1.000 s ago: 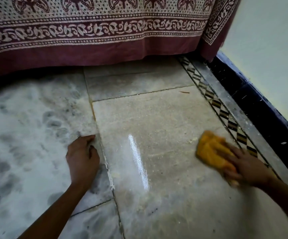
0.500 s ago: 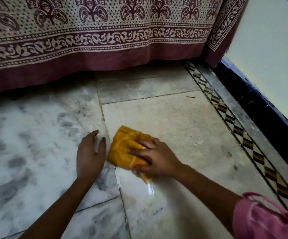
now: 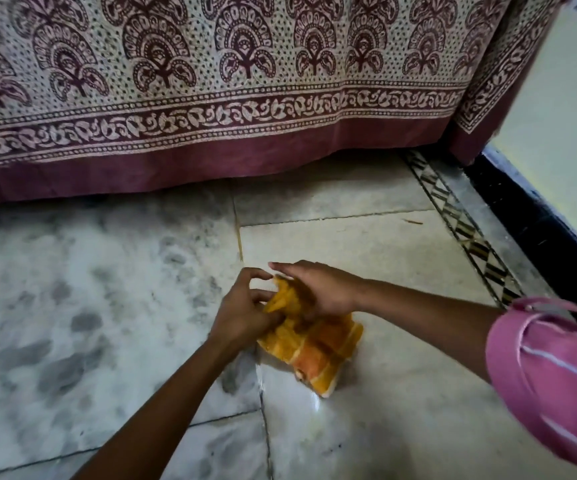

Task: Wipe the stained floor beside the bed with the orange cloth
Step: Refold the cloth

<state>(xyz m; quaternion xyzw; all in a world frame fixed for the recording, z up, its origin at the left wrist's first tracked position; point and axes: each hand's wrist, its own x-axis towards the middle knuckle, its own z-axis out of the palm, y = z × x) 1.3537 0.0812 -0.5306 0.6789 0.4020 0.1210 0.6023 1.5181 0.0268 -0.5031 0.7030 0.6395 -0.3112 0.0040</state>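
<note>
Orange cloth (image 3: 314,348), just one, lies bunched on the floor (image 3: 72,306) near the bed cover (image 3: 211,98). Two hands meet on it: the left hand (image 3: 242,315) pinches its top edge with bent fingers, and the right hand (image 3: 318,289) presses down, fingers together.

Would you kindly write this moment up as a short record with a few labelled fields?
setting: marble floor beside a bed draped in a patterned maroon bedsheet
orange cloth: bunched on the floor at a tile joint
left hand: fingers pinching the cloth's upper edge
right hand: laid over the cloth's top, fingers spread
floor state: grey smudges on the left tiles; wet sheen below the cloth
right edge: patterned tile border, dark skirting
clothing: pink striped sleeve
</note>
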